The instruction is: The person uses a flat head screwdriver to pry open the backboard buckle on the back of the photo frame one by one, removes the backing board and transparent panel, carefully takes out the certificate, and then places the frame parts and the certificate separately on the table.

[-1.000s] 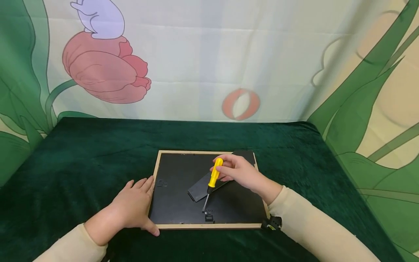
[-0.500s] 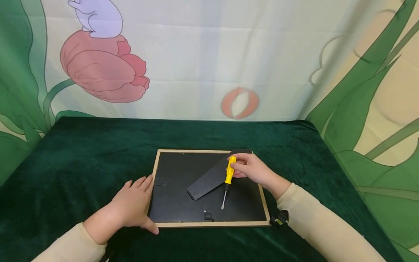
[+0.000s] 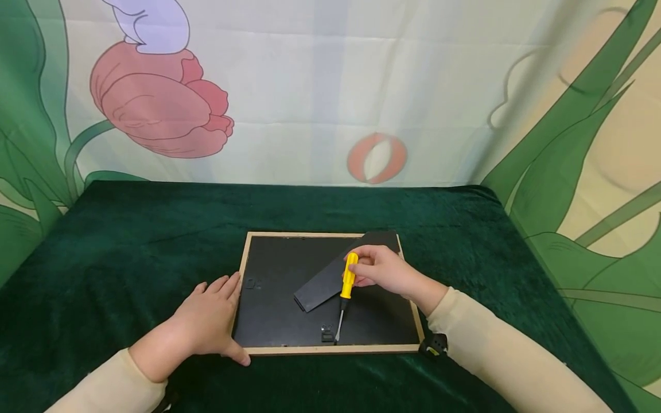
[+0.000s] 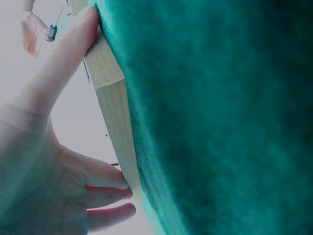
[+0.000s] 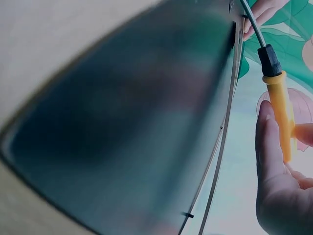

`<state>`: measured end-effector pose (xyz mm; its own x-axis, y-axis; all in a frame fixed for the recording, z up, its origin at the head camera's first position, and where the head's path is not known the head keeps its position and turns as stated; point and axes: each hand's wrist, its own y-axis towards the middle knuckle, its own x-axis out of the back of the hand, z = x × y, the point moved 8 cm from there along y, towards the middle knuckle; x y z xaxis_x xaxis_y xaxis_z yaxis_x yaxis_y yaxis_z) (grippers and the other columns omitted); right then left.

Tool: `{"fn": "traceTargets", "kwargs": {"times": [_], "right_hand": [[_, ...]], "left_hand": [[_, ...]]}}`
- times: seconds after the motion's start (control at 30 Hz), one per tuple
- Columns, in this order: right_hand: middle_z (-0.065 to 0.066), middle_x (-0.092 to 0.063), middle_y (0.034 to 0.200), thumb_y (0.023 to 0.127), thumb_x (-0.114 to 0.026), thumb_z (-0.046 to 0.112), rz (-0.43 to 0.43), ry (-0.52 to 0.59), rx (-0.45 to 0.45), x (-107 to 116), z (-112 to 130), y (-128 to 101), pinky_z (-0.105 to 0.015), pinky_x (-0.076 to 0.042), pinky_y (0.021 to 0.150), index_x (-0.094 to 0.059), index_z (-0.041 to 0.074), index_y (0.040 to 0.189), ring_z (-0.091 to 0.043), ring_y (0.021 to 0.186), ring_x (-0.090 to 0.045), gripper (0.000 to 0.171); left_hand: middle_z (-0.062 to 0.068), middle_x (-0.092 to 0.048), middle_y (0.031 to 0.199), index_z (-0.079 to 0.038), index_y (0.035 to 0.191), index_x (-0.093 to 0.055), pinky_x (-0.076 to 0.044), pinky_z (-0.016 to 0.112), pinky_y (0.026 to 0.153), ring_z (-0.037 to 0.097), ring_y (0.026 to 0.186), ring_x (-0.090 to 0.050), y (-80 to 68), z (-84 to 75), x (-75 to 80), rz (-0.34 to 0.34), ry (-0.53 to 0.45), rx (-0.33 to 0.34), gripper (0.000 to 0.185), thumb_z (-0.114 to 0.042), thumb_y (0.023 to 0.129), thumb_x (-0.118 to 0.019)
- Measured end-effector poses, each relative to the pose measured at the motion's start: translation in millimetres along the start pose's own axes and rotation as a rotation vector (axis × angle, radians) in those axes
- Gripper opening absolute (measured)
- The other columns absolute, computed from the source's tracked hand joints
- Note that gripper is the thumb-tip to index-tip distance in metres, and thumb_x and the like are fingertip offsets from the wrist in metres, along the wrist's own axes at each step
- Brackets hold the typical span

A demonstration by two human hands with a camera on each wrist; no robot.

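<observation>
R hand (image 3: 384, 271) grip closed round yellow plastic screwdriver (image 3: 348, 277) (metal tip down on black backing). L hand (image 3: 206, 322) flat, fingers relaxed, pressing wooden frame (image 3: 330, 349) edge; green velvet counter (image 3: 155, 241).

No readable text, label, brand, number or sign is being shown in any of the views. Nothing legible is being carried by the black back of the picture frame (image 3: 289, 298), by the yellow handle of the screwdriver (image 3: 349, 275), or by the printed backdrop (image 3: 330, 92), on which only drawn flowers and leaves are being displayed.
</observation>
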<state>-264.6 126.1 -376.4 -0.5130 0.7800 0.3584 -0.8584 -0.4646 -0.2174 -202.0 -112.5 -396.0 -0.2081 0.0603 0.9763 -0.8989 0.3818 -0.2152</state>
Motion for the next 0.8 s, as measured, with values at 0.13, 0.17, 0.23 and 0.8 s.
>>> {"fn": "traceTargets", "kwargs": {"times": [0.13,0.17,0.23,0.8], "right_hand": [[-0.009,-0.061,0.091,0.082,-0.057,0.016,0.009,-0.014,-0.005,-2.0,-6.9,3.5,-0.031,-0.048,0.067,-0.049,-0.001,0.111,-0.019,0.078,-0.059,0.035],[-0.008,-0.061,0.091,0.082,-0.057,0.017,0.011,-0.018,-0.005,-2.5,-7.4,3.8,-0.031,-0.048,0.067,-0.049,-0.001,0.111,-0.019,0.078,-0.059,0.035],[-0.008,-0.061,0.091,0.082,-0.057,0.017,0.014,-0.021,0.0,-3.2,-7.6,3.8,-0.031,-0.048,0.067,-0.049,-0.001,0.111,-0.019,0.078,-0.059,0.035],[-0.009,-0.062,0.092,0.081,-0.057,0.016,0.104,0.007,0.01,-10.4,0.1,3.9,-0.032,-0.048,0.068,-0.046,-0.003,0.113,-0.021,0.079,-0.06,0.039]], "left_hand": [[0.018,-0.026,0.134,0.002,0.13,-0.028,-0.018,0.058,0.09,0.036,0.118,-0.024,0.2,0.1,-0.2,0.008,-0.001,0.003,0.132,-0.078,0.029,-0.057],[0.018,-0.026,0.134,0.002,0.13,-0.028,-0.018,0.058,0.09,0.036,0.118,-0.024,0.2,0.2,-0.3,0.009,-0.001,0.004,0.132,-0.078,0.029,-0.057],[0.018,-0.026,0.134,0.002,0.13,-0.028,-0.018,0.058,0.09,0.036,0.118,-0.024,0.1,0.3,-0.7,0.011,0.0,0.004,0.132,-0.078,0.03,-0.057],[0.019,-0.03,0.131,0.005,0.126,-0.034,-0.02,0.055,0.091,0.035,0.12,-0.022,2.2,-3.4,4.0,-0.037,0.091,-0.06,0.131,-0.083,0.03,-0.05]]}}
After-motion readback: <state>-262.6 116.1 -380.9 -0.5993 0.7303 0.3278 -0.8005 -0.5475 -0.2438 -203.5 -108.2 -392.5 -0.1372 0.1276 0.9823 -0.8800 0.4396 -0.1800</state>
